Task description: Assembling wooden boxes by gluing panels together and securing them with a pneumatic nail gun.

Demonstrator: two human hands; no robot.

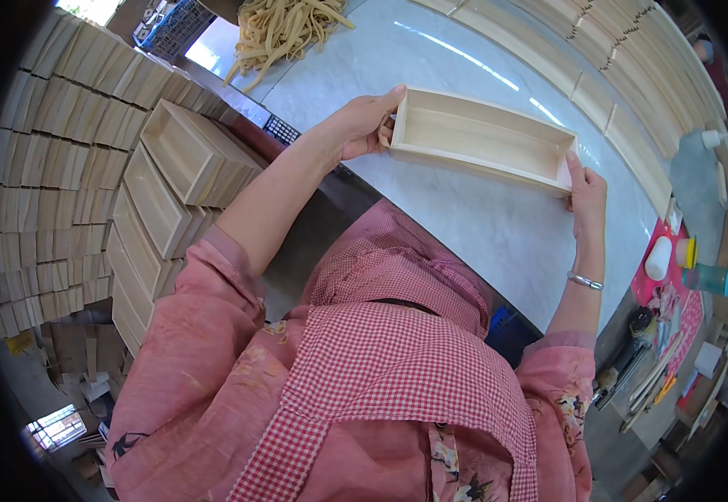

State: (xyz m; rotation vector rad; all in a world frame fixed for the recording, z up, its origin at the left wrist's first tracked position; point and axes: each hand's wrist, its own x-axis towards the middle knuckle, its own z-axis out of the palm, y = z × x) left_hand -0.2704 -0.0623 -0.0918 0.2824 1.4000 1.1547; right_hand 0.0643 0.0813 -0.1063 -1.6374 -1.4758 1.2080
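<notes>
A long, shallow wooden box (pixel 481 138) with an open top is held up over the pale marbled tabletop (pixel 456 201), its inside facing up and bare. My left hand (pixel 370 124) grips its left end, thumb on the upper corner and fingers curled beneath. At the opposite end, my right hand (pixel 586 186) pinches the short wall with the thumb on the rim; the other fingers are partly hidden under it. A silver bracelet (pixel 585 281) circles my right wrist.
Stacked wooden boxes (pixel 182 155) stand left of the table, beside a high wall of piled wooden pieces (pixel 67 134). Tan rubber bands or strips (pixel 284 33) lie at the far left. Rows of wooden boxes (pixel 581 84) line the far side. Bottles (pixel 658 258) and tools (pixel 632 360) sit at right.
</notes>
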